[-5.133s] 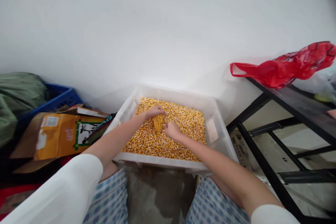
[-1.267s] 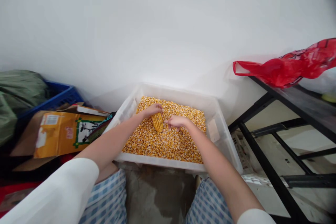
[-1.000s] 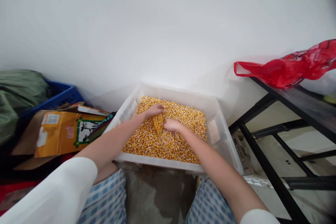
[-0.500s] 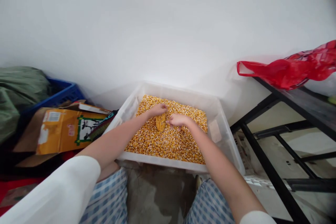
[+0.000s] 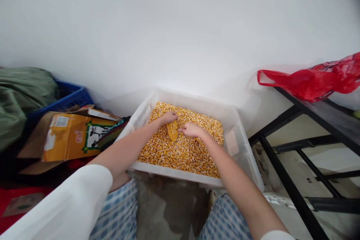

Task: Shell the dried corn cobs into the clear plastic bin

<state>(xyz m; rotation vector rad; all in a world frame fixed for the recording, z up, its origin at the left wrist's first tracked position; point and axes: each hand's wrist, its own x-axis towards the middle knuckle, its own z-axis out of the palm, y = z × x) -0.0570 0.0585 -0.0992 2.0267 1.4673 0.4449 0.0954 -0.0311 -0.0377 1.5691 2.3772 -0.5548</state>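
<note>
My left hand [image 5: 169,117] is closed around the upper end of a yellow corn cob [image 5: 172,131], which tilts downward with its rows of kernels facing me. To the right of the cob is my right hand [image 5: 191,129], its fingers curled and pinched. A thin, small bit shows at those fingertips, close to the cob's side; I cannot make out what it is. Both hands are above loose corn kernels [image 5: 180,157] that spread across a translucent white plastic bin [image 5: 180,172].
On the left lie an orange printed carton [image 5: 70,138], a blue crate [image 5: 73,97] and a green bag [image 5: 25,90]. A black metal frame [image 5: 284,172] stands at the right, with a red plastic bag [image 5: 309,82] on top. Behind the bin rises a white wall [image 5: 180,30].
The view has shifted slightly. My left hand still grips the cob, whose lower end now leans a little more to the right. My right hand stays beside it.
</note>
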